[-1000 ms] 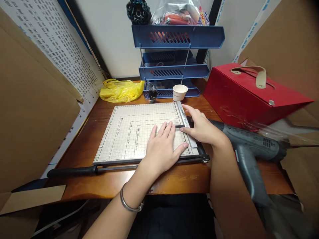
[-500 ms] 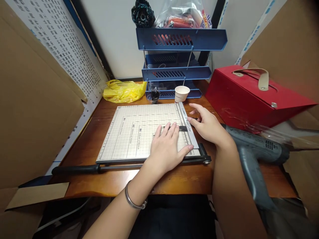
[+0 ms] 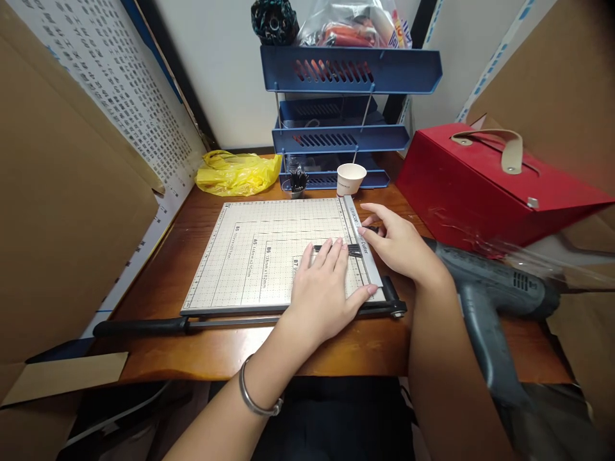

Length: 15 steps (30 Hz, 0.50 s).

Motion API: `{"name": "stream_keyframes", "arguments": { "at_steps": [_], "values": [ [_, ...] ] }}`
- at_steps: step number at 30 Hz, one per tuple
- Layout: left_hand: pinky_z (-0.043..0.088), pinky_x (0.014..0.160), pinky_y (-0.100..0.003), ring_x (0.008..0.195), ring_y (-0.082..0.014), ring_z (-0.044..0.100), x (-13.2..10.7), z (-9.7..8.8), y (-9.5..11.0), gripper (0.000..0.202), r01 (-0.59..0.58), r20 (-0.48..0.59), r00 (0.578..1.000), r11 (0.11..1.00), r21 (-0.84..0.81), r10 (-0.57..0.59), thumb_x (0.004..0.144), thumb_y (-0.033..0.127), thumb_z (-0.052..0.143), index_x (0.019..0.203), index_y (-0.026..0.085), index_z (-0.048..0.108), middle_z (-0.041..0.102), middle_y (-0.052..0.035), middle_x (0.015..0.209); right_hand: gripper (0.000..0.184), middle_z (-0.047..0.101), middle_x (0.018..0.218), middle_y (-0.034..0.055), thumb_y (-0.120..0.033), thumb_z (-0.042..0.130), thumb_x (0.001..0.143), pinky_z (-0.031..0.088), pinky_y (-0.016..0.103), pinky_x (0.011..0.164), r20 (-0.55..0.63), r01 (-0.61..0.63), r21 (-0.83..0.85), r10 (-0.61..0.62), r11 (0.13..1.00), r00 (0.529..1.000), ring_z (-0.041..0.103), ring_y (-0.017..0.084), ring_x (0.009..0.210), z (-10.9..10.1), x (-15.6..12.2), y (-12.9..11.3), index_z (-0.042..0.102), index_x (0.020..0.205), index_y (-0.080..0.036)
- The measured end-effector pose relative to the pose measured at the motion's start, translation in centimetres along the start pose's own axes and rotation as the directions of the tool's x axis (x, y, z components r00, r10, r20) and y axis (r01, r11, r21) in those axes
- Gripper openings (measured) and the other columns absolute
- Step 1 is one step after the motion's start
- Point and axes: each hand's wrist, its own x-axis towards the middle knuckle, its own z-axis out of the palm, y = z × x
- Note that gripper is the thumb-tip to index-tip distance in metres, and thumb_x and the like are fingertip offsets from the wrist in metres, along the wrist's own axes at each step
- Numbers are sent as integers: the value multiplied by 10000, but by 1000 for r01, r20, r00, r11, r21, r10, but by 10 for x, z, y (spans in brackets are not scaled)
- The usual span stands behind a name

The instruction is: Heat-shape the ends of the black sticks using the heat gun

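We worked in a small workshop-like booth (image 3: 230, 77): cardboard walls (image 3: 57, 192), blue trays (image 3: 408, 72), paper cutter (image 3: 269, 224) and heat gun (image 3: 494, 282) showed it.

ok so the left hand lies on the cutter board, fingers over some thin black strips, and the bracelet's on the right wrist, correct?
Not quite: the bracelet is on the left wrist, as the head view shows. The left hand does lie on the cutter board, fingers over thin black strips.

Cardboard panels (image 3: 72, 192) flank a wooden table (image 3: 365, 352) (glossy), a white wall (image 3: 225, 83) behind.
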Motion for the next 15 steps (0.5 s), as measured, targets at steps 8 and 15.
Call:
{"name": "stream_keyframes", "arguments": {
  "at_steps": [8, 15],
  "values": [
    [113, 1329, -553, 1606, -278, 230, -4, -1, 5, 838, 2, 23, 1000, 1000, 29, -3, 1060, 686, 231, 1618, 73, 352, 300, -105, 1697, 476, 715, 1093, 86, -290, 591, 911, 503, 419, 938, -2, 6, 1, -6, 1000, 1000, 632, 231, 918, -1, -1, -1, 619, 1381, -220],
    [137, 1326, -544, 1607, -267, 230, -9, 0, 1, 808, -20, 7, 1000, 999, 32, 20, 1068, 671, 237, 1625, 95, 341, 288, -91, 1705, 480, 725, 1082, 91, -290, 591, 907, 498, 436, 959, -5, 20, 19, -20, 1000, 1000, 637, 238, 924, 0, 0, 2, 621, 1379, -204]
  ]
}}
